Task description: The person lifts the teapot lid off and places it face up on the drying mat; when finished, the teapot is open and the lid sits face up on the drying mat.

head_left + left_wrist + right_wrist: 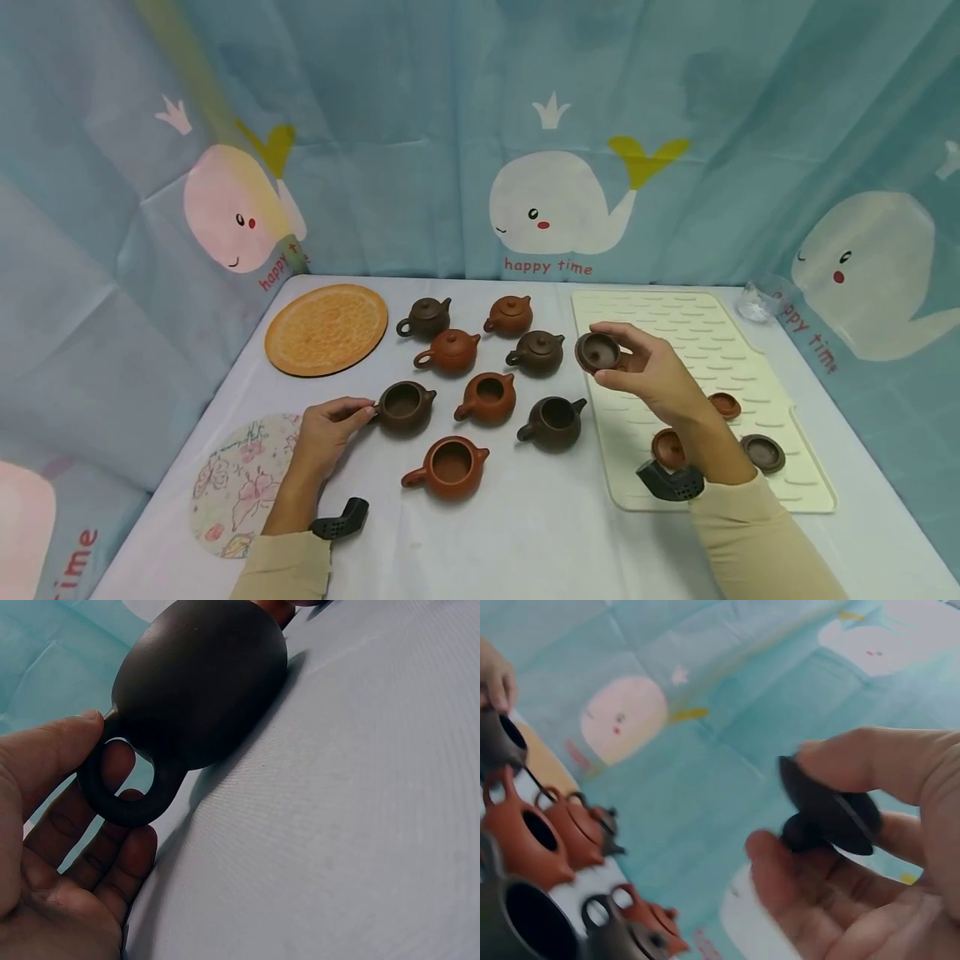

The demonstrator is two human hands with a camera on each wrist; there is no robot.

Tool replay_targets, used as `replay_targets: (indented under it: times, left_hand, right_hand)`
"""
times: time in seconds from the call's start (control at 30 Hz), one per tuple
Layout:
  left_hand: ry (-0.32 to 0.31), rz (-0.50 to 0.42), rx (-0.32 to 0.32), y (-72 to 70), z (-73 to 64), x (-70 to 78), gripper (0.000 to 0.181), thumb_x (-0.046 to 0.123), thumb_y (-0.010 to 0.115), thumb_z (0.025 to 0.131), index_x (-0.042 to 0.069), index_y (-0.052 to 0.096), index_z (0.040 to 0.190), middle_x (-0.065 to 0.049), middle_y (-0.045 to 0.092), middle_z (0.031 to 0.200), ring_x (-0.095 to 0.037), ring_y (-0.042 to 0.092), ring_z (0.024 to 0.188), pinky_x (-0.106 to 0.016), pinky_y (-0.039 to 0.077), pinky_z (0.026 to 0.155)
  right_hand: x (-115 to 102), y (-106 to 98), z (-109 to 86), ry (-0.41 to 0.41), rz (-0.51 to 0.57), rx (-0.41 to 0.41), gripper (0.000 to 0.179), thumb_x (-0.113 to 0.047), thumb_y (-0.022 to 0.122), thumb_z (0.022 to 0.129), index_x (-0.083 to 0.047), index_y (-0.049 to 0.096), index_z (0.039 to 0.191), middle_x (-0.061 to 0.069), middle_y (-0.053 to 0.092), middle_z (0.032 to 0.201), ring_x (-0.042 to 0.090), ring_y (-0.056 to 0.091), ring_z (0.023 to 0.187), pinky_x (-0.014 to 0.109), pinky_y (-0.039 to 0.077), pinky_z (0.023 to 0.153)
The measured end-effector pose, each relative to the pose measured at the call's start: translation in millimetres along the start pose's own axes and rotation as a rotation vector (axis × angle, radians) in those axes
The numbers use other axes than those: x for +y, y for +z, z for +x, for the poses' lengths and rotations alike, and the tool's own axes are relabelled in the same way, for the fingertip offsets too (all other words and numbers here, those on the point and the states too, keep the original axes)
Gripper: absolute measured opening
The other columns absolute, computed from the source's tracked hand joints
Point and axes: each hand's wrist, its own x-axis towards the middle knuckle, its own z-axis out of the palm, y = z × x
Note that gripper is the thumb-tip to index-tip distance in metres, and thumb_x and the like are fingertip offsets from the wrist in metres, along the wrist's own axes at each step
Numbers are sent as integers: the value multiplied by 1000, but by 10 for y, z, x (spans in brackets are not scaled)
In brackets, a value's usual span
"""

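Note:
My left hand (318, 433) pinches the ring handle (124, 811) of a dark brown lidless teapot (406, 408), with the thumb on its upper part and fingers behind. That teapot stands upright at the left of the group, its spout to the right. My right hand (651, 373) holds a dark teapot lid (597, 353) by its edge above the pale mat's left side, its hollow underside towards the head camera. In the right wrist view the lid (829, 810) is tilted between thumb and fingers, its round knob near a fingertip.
Lidless teapots, two reddish (486, 400) and one dark (553, 423), stand nearby. Behind are several lidded teapots (450, 352). Loose lids (762, 453) lie on the cream mat (652, 312). A round orange-brown board (326, 329), floral mat (247, 492) and clear cup (756, 302) lie around.

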Motion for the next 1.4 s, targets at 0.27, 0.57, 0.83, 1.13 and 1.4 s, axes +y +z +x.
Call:
replay_targets:
  times: [0.27, 0.57, 0.83, 1.13, 1.4]
  left_hand:
    - [22, -70, -6, 18, 7, -17, 23, 12, 74, 87, -5, 72, 102, -11, 70, 97, -15, 64, 88, -22, 51, 78]
    - [35, -72, 13, 23, 1, 5, 23, 11, 73, 87, -6, 71, 103, -13, 69, 98, -14, 64, 87, -21, 51, 78]
    - [7, -48, 26, -13, -7, -24, 24, 15, 74, 86, -3, 72, 103, -10, 69, 98, -14, 64, 89, -21, 50, 78]
    - [4, -72, 7, 3, -6, -24, 25, 14, 74, 86, -4, 72, 103, -12, 69, 100, -15, 64, 90, -22, 50, 79]
    - [-2, -64, 1, 7, -6, 6, 25, 14, 74, 87, -4, 72, 104, -11, 69, 99, -15, 64, 90, -22, 50, 80]
  right_hand:
    - [84, -287, -220, 30, -269, 66, 59, 5, 70, 85, 3, 45, 139, 13, 57, 122, 18, 63, 100, 29, 53, 75]
    - [172, -616, -351, 49, -335, 74, 58, 4, 70, 86, 3, 45, 138, 16, 54, 122, 16, 62, 100, 28, 53, 73]
    - [347, -830, -359, 157, -409, 25, 56, -4, 72, 86, 2, 48, 136, 21, 53, 123, 19, 61, 98, 31, 53, 72]
    - [546, -934, -436, 300, -512, 24, 60, -2, 73, 84, 2, 47, 137, 23, 53, 126, 31, 58, 99, 32, 51, 72]
    - [594, -949, -453, 334, -584, -12, 60, -2, 75, 81, 4, 49, 134, 21, 57, 117, 28, 57, 91, 33, 48, 69]
